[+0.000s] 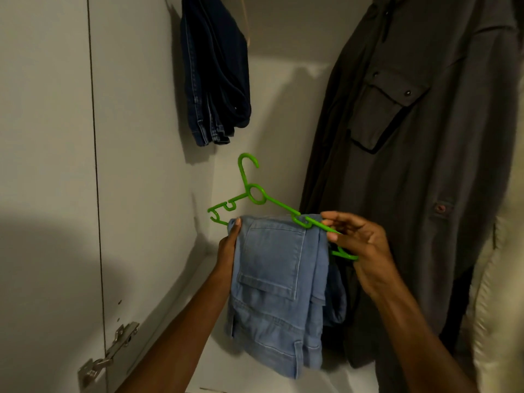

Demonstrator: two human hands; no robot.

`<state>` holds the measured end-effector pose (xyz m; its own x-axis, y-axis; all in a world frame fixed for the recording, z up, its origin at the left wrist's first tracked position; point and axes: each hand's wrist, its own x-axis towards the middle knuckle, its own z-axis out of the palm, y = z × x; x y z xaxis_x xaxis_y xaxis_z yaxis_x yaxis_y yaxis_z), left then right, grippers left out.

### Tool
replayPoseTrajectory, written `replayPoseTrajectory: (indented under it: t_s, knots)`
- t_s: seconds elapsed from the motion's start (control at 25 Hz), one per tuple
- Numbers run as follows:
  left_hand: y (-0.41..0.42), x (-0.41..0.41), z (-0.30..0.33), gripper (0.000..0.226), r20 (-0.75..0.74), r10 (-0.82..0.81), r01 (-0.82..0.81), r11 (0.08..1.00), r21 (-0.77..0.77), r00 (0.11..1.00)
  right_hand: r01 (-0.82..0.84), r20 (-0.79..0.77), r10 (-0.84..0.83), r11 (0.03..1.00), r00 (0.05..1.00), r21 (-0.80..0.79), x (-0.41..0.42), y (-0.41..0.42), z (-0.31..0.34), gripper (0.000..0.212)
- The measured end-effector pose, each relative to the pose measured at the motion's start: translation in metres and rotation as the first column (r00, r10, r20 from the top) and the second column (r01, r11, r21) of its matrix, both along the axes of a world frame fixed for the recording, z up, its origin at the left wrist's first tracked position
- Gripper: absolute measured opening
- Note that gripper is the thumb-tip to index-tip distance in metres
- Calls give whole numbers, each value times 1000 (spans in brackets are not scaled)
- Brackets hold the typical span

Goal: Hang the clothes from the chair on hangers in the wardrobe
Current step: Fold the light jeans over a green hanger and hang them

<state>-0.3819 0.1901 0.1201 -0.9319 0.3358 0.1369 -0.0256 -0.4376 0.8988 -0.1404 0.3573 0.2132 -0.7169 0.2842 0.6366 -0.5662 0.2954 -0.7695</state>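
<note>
inside the wardrobe [141, 137], your left hand [228, 251] grips the folded light jeans [278, 279] draped over a green hanger [256, 195], while your right hand [360, 248] pinches the hanger's right end.

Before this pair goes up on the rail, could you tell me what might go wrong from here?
1. The light blue jeans are folded thickly over the green hanger; their bulk might slide off when lifted.
2. The right hand pinches only the hanger's end, so it may tip.
3. The left hand steadies only the fold's edge.
4. The hook could snag the dark jeans or grey jacket.
</note>
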Motion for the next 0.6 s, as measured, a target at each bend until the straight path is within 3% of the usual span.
replayPoseTrajectory:
  t_s: [0.16,0.24,0.4,0.52,0.6]
  knots:
    - [8,-1,15,72,-17,-29,29,1000,-12,999,318,-186,-301,946,935,64,-13,-11,-14,5]
    - [10,-6,26,85,-30,-60,58,996,-66,998,350,-187,-333,934,924,68,-13,-8,0,20]
    - [7,0,69,85,-52,-90,78,977,-199,995,436,-282,-415,900,865,14,-17,-19,35,30]
    - [8,-3,107,78,-122,-76,23,922,-387,990,553,-347,-526,833,777,-25,-34,-31,66,33]
    - [3,-3,124,88,-204,-15,-94,854,-512,979,633,-366,-598,774,713,-31,-46,-35,88,35]
